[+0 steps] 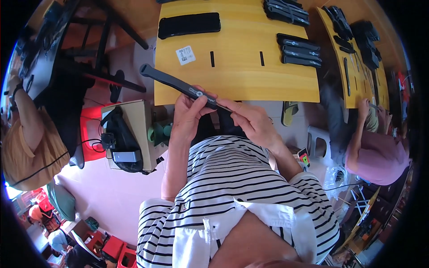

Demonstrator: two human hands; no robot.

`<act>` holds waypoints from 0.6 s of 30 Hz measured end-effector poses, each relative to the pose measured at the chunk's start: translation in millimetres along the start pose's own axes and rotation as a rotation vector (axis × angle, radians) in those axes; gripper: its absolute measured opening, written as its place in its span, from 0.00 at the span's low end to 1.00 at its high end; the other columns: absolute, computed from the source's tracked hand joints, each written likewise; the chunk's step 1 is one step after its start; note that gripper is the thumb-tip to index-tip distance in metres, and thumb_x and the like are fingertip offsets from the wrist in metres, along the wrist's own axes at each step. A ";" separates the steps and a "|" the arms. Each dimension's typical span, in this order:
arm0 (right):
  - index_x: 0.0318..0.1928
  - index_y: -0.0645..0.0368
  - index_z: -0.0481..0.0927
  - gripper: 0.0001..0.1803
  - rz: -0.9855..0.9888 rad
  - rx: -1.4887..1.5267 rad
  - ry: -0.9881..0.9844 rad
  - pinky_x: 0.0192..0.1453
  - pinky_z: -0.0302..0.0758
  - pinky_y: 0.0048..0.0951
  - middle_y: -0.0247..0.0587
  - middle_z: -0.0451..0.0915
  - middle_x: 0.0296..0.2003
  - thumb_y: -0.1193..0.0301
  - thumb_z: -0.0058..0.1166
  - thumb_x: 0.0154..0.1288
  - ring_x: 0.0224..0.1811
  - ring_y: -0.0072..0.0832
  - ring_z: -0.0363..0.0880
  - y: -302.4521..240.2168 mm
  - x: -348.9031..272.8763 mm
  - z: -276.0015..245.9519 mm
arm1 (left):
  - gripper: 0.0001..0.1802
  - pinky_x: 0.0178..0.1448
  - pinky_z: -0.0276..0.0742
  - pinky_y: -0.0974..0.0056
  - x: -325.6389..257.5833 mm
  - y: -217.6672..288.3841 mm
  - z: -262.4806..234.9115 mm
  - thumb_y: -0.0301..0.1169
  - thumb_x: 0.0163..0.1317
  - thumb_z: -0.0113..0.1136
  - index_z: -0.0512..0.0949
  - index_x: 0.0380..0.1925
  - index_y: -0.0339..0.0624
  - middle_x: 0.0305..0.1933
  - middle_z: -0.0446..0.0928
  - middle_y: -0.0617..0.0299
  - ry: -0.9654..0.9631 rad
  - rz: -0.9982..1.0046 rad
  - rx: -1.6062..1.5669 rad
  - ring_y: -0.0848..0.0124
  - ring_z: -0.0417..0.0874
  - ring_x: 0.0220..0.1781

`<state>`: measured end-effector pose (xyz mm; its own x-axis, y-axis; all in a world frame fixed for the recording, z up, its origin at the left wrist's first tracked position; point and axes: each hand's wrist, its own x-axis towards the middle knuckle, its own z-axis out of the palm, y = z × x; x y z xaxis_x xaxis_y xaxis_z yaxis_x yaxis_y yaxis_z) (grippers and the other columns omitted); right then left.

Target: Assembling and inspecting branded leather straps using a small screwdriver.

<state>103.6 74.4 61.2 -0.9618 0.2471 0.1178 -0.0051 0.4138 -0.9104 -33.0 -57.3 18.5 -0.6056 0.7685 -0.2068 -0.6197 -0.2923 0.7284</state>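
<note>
Both my hands hold a long dark grey bar-shaped tool with a small round silver emblem, in front of the yellow wooden table. My left hand grips it near the emblem. My right hand pinches its near end. The bar's far end slants up and left past the table's near left corner. On the table lie a black padded case, a small white label and rows of similar dark bars.
A cardboard box with a black bag and cables stands on the floor to my left beside a red stool. One person sits at far left, another at the right by a second table with black parts.
</note>
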 end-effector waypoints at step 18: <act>0.58 0.54 0.71 0.23 0.052 -0.044 0.014 0.30 0.74 0.27 0.43 0.80 0.39 0.80 0.43 0.61 0.21 0.29 0.72 6.0 -2.9 2.2 | 0.12 0.43 0.82 0.63 -1.9 0.3 12.5 0.23 0.59 0.57 0.68 0.41 0.35 0.36 0.78 0.51 0.103 0.070 0.102 0.67 0.82 0.37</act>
<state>105.8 74.2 54.5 -0.9564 0.2818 0.0764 0.0575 0.4383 -0.8970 -25.7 -51.7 27.2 -0.6963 0.6847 -0.2154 -0.5239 -0.2796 0.8046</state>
